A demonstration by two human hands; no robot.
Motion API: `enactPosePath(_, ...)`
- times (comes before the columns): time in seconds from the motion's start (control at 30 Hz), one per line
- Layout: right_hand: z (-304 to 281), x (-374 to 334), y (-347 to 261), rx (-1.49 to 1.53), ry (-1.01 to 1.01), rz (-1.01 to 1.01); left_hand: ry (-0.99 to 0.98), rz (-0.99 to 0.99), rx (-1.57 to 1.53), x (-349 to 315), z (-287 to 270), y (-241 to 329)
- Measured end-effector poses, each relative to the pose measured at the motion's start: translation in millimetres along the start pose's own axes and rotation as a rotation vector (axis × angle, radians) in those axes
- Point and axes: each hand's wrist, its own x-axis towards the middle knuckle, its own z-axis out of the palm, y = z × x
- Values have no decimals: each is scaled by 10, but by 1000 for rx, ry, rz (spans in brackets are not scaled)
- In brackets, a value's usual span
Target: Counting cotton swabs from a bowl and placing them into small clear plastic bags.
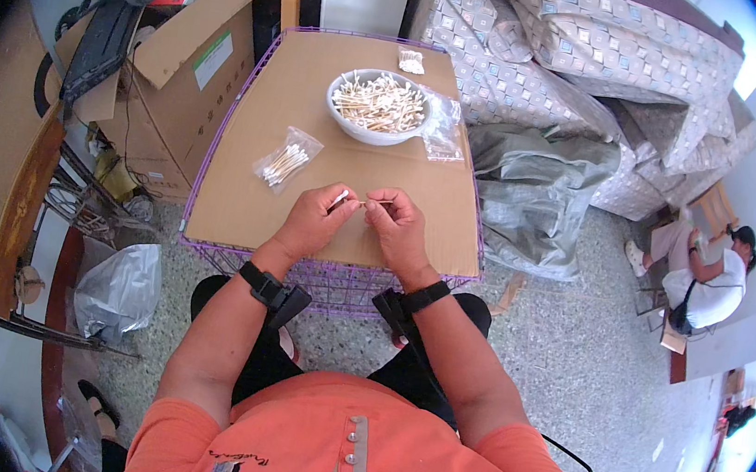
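Note:
Both my hands meet above the near edge of a cardboard-topped table (pixel 304 228), fingers pinched. My left hand (pixel 310 222) grips a cotton swab (pixel 339 197), its white tip showing by the thumb; any others in the palm are hidden. My right hand (pixel 399 231) pinches a thin, light-brown stick that looks like a cotton swab, partly covered by the fingers. Beyond them stands a pale bowl (pixel 373 136) heaped with loose cotton swabs (pixel 379 103). A clear bag of cotton swabs (pixel 287 162) lies to the left of the bowl.
Clear plastic bags (pixel 444 132) lie right of the bowl, and a small pack of swabs (pixel 410 61) sits behind it. Purple wire mesh (pixel 335 287) edges the table. A large carton (pixel 169 110) stands left; wrapped cushions (pixel 546 69) are piled right. Another person (pixel 708 283) sits far right.

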Motion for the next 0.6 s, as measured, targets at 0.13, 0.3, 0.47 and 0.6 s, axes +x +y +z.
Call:
enactPosePath(0.13, -11, 10, 76, -96, -20, -28, 103, -136, -141, 8, -5, -87)
enactPosePath(0.3, 18, -4, 37, -246, -27, -54, 149, -240, -495, -10, -81, -87)
enactPosePath(0.47, 45, 3, -53, -434, -82, -198, 153, -303, -633, -22, -86, -89)
enactPosePath(0.6, 40, -5, -58, -437, -89, -222, 91, -258, -448, 0, -66, -37)
